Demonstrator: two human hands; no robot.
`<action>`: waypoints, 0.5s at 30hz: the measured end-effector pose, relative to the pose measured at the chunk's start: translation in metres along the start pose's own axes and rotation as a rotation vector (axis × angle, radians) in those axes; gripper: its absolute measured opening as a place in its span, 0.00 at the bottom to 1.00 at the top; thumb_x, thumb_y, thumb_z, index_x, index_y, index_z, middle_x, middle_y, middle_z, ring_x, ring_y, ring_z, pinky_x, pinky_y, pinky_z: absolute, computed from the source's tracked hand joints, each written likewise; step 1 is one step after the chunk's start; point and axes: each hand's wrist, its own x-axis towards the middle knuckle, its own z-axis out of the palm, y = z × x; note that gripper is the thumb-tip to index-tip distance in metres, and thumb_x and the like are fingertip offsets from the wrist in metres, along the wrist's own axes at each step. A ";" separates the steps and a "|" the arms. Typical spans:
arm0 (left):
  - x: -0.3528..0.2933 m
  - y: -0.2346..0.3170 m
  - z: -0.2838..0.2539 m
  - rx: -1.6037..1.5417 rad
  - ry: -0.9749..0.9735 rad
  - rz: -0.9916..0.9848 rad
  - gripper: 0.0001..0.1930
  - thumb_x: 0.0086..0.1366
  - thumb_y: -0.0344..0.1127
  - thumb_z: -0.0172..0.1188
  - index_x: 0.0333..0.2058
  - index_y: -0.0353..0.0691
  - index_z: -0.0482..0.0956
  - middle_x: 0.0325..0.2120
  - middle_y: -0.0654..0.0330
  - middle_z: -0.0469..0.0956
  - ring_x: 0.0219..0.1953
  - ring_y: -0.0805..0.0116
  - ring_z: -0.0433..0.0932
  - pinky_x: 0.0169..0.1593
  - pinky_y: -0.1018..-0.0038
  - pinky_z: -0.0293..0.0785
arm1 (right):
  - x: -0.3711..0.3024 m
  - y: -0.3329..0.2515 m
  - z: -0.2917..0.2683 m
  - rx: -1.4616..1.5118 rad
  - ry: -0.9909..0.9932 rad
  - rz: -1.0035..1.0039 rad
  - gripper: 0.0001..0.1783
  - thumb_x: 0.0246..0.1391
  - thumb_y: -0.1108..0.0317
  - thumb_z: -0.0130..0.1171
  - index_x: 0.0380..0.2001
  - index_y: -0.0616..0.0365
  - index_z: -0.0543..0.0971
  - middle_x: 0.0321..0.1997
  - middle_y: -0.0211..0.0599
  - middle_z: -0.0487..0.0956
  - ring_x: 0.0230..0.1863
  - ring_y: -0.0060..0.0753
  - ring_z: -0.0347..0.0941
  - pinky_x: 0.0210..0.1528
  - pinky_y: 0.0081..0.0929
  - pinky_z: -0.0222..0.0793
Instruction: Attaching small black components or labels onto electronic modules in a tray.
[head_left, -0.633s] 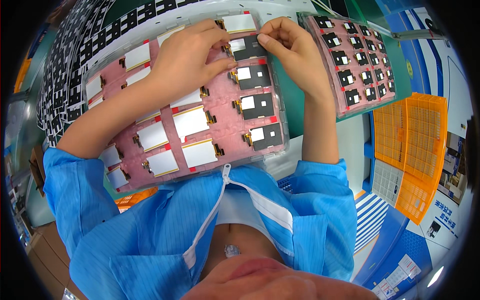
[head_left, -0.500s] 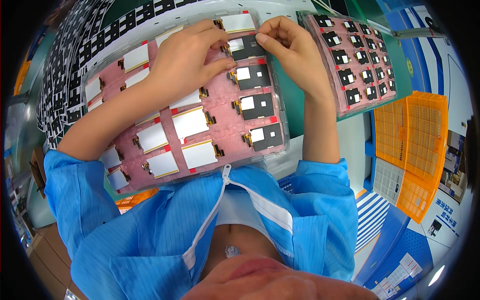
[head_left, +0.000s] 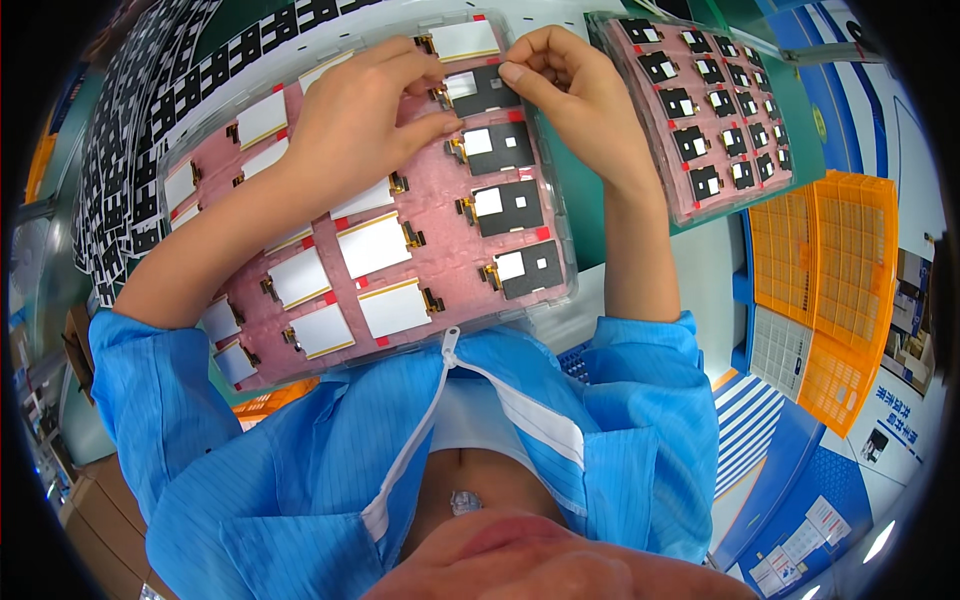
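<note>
A clear plastic tray lined with pink padding [head_left: 440,225] lies before me, bearing rows of small flat panels with short ribbon connectors. Most panels are white [head_left: 375,246]; those in the right column are largely covered by black sheets with white cut-outs [head_left: 510,209]. At the second panel from the top of that column, my right hand [head_left: 575,95] pinches thumb against curled fingers at the right edge of a black sheet [head_left: 490,92]. My left hand [head_left: 375,110] hovers over the tray, thumb and index finger apart on the panel's left side. Its other fingers are partly hidden.
A second pink-lined tray [head_left: 675,140] with rows of black-covered panels stands to the right on a green mat [head_left: 585,215]. Sheets of black cut-outs [head_left: 125,150] hang or lie at the far left. Orange crates [head_left: 825,280] are at the right.
The tray has shifted slightly up and left in the view. Both hands remain at the same panel, the right thumb still at the black sheet's edge.
</note>
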 end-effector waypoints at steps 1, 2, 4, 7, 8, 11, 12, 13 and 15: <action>0.001 0.000 0.000 0.004 -0.001 0.002 0.16 0.50 0.39 0.69 0.34 0.37 0.78 0.29 0.58 0.75 0.31 0.59 0.78 0.35 0.67 0.72 | 0.000 0.000 0.000 0.004 0.012 -0.001 0.06 0.56 0.71 0.60 0.35 0.61 0.75 0.31 0.23 0.75 0.34 0.12 0.68 0.38 0.12 0.62; 0.001 0.000 -0.001 0.010 -0.003 0.002 0.16 0.49 0.39 0.69 0.34 0.37 0.78 0.29 0.58 0.75 0.31 0.60 0.78 0.34 0.68 0.73 | 0.000 0.000 0.001 0.005 0.013 0.000 0.06 0.56 0.71 0.60 0.35 0.61 0.75 0.31 0.23 0.75 0.34 0.12 0.68 0.38 0.12 0.62; 0.000 0.000 -0.001 0.003 -0.004 -0.003 0.16 0.49 0.39 0.69 0.34 0.37 0.78 0.29 0.58 0.75 0.30 0.60 0.78 0.34 0.68 0.73 | 0.001 0.001 0.001 -0.014 0.015 -0.007 0.06 0.55 0.71 0.60 0.35 0.61 0.76 0.31 0.23 0.75 0.33 0.12 0.68 0.38 0.12 0.62; 0.002 0.001 -0.001 -0.009 -0.004 -0.003 0.16 0.49 0.39 0.70 0.33 0.37 0.78 0.29 0.58 0.76 0.30 0.61 0.79 0.34 0.69 0.73 | 0.001 0.002 0.001 -0.025 0.027 -0.017 0.06 0.55 0.71 0.60 0.35 0.61 0.76 0.31 0.23 0.75 0.33 0.12 0.68 0.37 0.12 0.63; 0.002 0.001 -0.001 -0.007 -0.005 -0.002 0.16 0.49 0.38 0.70 0.33 0.36 0.78 0.29 0.58 0.76 0.30 0.61 0.79 0.34 0.69 0.74 | 0.001 0.003 0.001 -0.024 0.026 -0.016 0.06 0.55 0.71 0.60 0.35 0.61 0.76 0.31 0.23 0.75 0.33 0.12 0.68 0.37 0.12 0.63; 0.002 0.001 -0.002 -0.011 -0.014 -0.012 0.16 0.48 0.38 0.70 0.33 0.36 0.78 0.29 0.57 0.76 0.30 0.60 0.78 0.34 0.69 0.73 | 0.001 0.003 0.002 -0.030 0.018 -0.024 0.06 0.55 0.71 0.60 0.35 0.61 0.76 0.31 0.23 0.75 0.33 0.12 0.68 0.37 0.12 0.63; 0.001 0.001 -0.002 -0.013 -0.016 -0.012 0.16 0.48 0.38 0.70 0.33 0.36 0.78 0.29 0.57 0.76 0.30 0.60 0.78 0.34 0.69 0.73 | 0.001 0.002 0.002 -0.041 0.020 -0.026 0.06 0.55 0.71 0.60 0.35 0.61 0.76 0.31 0.23 0.75 0.33 0.12 0.68 0.37 0.12 0.63; 0.001 0.000 -0.002 -0.002 -0.013 -0.005 0.16 0.48 0.38 0.70 0.33 0.36 0.78 0.29 0.57 0.76 0.30 0.60 0.78 0.34 0.68 0.73 | 0.001 0.002 0.003 -0.052 0.022 -0.028 0.06 0.55 0.71 0.60 0.34 0.61 0.76 0.31 0.23 0.75 0.33 0.12 0.68 0.37 0.12 0.64; 0.001 -0.002 -0.001 0.009 -0.009 0.001 0.16 0.48 0.38 0.70 0.33 0.36 0.78 0.28 0.57 0.76 0.30 0.60 0.78 0.34 0.68 0.72 | 0.000 0.002 0.003 -0.062 0.030 -0.031 0.06 0.55 0.71 0.60 0.34 0.61 0.76 0.30 0.23 0.75 0.32 0.12 0.68 0.36 0.11 0.64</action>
